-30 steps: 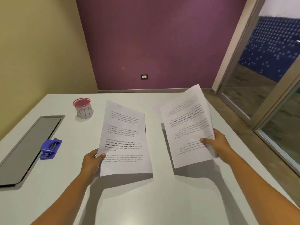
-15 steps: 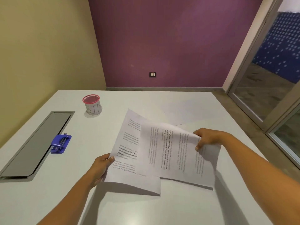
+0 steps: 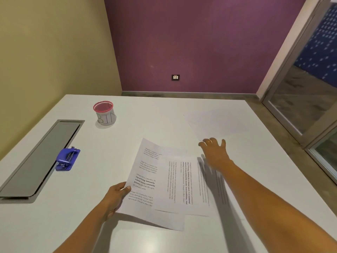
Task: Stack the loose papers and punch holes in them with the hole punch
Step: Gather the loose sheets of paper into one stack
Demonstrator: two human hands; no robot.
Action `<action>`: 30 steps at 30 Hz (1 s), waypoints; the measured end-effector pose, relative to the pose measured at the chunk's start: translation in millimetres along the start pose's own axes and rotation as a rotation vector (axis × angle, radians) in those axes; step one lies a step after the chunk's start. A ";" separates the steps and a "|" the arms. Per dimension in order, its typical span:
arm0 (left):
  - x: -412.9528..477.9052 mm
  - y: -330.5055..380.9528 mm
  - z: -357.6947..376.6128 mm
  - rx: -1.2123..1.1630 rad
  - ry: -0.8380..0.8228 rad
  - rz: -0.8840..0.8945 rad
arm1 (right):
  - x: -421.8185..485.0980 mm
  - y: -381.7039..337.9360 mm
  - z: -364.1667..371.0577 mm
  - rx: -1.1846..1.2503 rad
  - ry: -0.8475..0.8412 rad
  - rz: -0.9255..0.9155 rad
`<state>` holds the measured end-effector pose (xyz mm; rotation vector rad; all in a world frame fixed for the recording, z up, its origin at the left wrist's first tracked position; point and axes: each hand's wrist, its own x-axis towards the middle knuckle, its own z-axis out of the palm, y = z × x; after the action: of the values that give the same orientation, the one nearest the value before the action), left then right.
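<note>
Left grip (image 3: 114, 198) pinched the left edge of the lower sheet (image 3: 144, 179), over the bench (image 3: 155, 115) toward its near edge. A crosswise sheet (image 3: 178, 183) lay loose across it, unaligned. Right grip (image 3: 216, 152) was open, fingers spread, at the near corner of a third sheet (image 3: 218, 125) toward the far right corner; contact unclear. Hole punch (image 3: 67, 159) sat by the left edge, untouched. Risks: the flat third sheet could skid under fingertips rather than lift. Tilting the lower sheet could shed the loose one. Punching unsquared edges would misplace holes.

Lighting: bright, even, from overhead.
Shadows: soft, cast toward the viewer.
Blur: right hand (image 3: 215, 152) smeared.
Distortion: wide-angle bowing at edges.
</note>
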<state>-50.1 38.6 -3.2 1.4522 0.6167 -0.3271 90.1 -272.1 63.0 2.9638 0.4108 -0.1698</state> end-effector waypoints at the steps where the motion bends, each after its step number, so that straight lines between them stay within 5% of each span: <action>1: 1.5 -1.4 -0.6 -0.009 0.010 -0.003 | -3.3 -0.6 7.3 0.052 0.054 0.030; 6: 5.8 -6.6 0.0 -0.043 0.039 -0.003 | -44.1 -13.0 43.4 0.341 0.117 0.330; 10: 8.7 -9.8 3.5 -0.057 0.039 0.004 | -79.1 -16.1 65.8 0.359 -0.081 0.590; 14: 9.4 -10.8 4.0 -0.056 0.046 0.006 | -91.1 -20.7 73.8 0.366 -0.234 0.647; 21: 10.4 -7.4 0.7 -0.060 0.038 0.006 | -72.7 -32.0 72.1 0.342 -0.363 0.403; 27: 12.4 -5.6 -4.8 -0.073 0.042 0.022 | -50.5 -10.0 71.2 0.339 -0.435 0.003; 30: 11.9 -6.1 -2.2 -0.089 0.039 0.018 | -45.4 -2.6 68.0 0.359 -0.330 -0.125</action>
<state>-44.4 41.9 -15.0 1.3805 0.6420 -0.2547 39.7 -292.3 1.8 3.1617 0.5708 -0.8139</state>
